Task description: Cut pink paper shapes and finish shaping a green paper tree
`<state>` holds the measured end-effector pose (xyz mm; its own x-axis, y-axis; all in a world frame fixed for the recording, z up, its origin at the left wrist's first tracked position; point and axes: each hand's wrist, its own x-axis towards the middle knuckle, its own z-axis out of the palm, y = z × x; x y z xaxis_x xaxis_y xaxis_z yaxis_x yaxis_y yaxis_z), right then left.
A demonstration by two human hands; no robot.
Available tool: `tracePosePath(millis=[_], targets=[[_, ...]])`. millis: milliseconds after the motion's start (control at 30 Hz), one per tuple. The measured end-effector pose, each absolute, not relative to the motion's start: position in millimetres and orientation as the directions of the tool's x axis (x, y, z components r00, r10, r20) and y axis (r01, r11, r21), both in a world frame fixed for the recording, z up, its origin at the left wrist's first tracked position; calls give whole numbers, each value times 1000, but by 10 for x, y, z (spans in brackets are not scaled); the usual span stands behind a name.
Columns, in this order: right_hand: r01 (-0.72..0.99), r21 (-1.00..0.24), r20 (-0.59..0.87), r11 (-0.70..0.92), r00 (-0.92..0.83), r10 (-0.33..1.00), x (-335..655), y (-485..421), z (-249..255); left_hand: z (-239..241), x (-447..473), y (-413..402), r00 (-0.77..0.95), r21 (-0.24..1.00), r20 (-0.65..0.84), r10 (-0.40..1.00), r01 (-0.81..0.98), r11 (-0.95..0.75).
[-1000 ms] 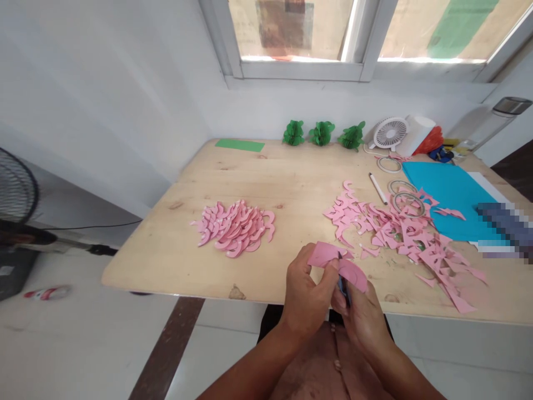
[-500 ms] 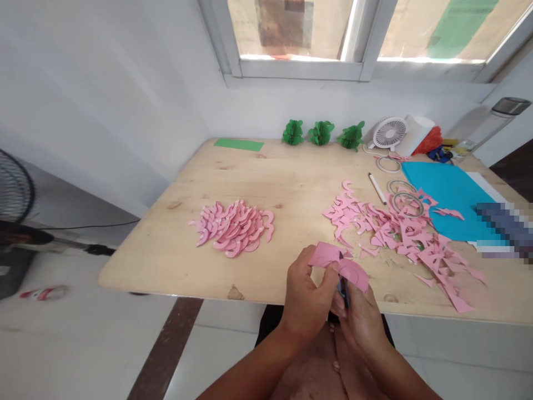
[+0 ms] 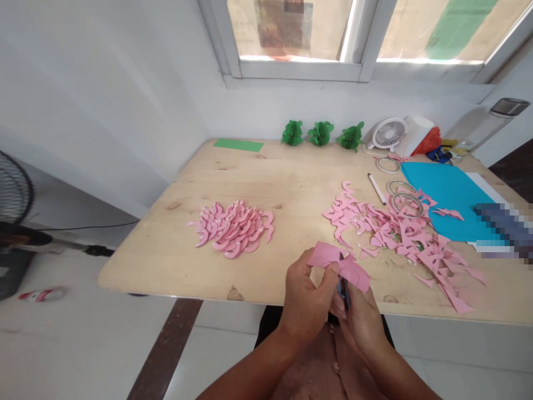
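Note:
My left hand (image 3: 306, 297) pinches a piece of pink paper (image 3: 328, 255) just over the near edge of the wooden table (image 3: 287, 189). My right hand (image 3: 362, 319) is closed round a pair of scissors (image 3: 343, 286), whose blades stand in the pink paper. A curved part of the paper (image 3: 357, 275) hangs to the right of the blades. A heap of cut pink crescents (image 3: 233, 228) lies to the left. A wide scatter of pink offcuts (image 3: 400, 230) lies to the right.
A blue sheet (image 3: 452, 197), tape rolls (image 3: 402, 200) and a white pen (image 3: 377, 188) lie at the right. Three green paper balls (image 3: 320, 133), a small white fan (image 3: 389, 133) and a green sheet (image 3: 239, 145) stand at the back. A floor fan (image 3: 14, 194) is at far left.
Hardly anything has moved. The pink paper has turned slightly in my left hand while the scissors stay in it.

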<state>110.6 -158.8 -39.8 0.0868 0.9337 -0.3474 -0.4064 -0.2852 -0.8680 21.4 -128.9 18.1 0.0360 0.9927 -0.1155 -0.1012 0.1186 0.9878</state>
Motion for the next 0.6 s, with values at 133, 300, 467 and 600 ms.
tracePosePath(millis=[133,300,467,600], targets=[[-399,-867,-360,-300,82,929,1108,-1592,-401,167,211,-1292,33,987,-120,992,-103,123],[-426,-860,-346,-281,83,934,1111,-1593,-390,148,205,-1282,49,988,-103,993,-106,108],[-451,-851,-332,-269,66,941,1104,-1589,-369,164,198,-1291,36,986,-131,991,-104,134],[-442,-852,-339,-279,62,939,1103,-1590,-382,181,193,-1298,51,980,-154,987,-121,159]])
